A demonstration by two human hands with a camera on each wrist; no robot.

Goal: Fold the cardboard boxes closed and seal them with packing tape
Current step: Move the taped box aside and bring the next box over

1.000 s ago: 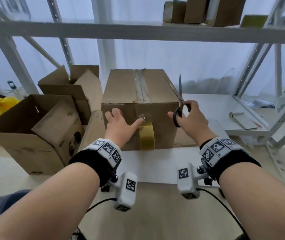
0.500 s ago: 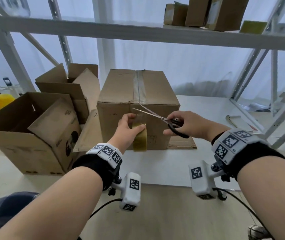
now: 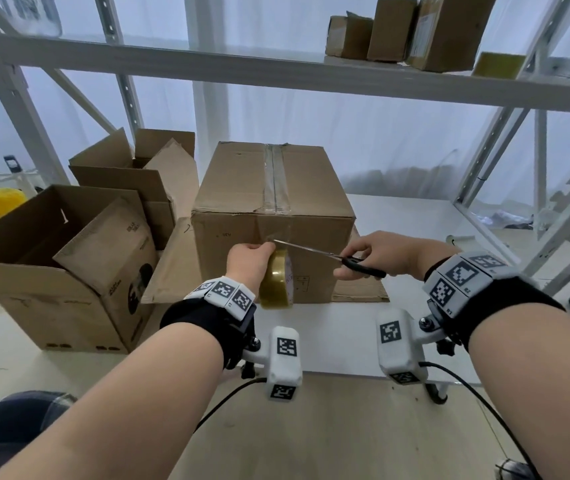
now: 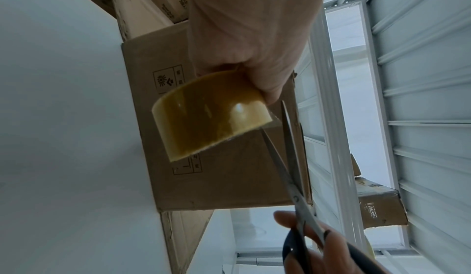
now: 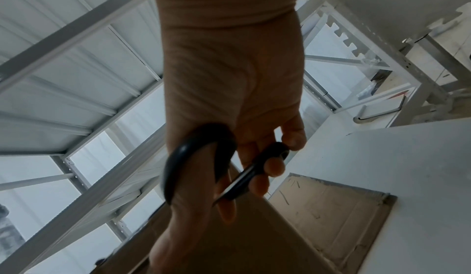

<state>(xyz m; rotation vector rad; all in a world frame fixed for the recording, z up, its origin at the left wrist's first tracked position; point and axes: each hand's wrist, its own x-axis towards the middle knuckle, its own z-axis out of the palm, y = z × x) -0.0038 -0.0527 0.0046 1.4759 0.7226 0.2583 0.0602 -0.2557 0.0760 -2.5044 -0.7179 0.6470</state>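
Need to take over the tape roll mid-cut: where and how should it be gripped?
Grip the tape roll across its flat sides, fingers through the core, as the left hand does now. Come from the left, away from the box: the scissors in the right hand cross the stretched strip on the right side.

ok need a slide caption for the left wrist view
Left hand holds the tape roll against the closed box as scissors meet the tape.

Closed box (image 4: 216, 177): printed handling pictograms on front (characters too small to read). Wrist bands: square coded markers (image 3: 458, 273).
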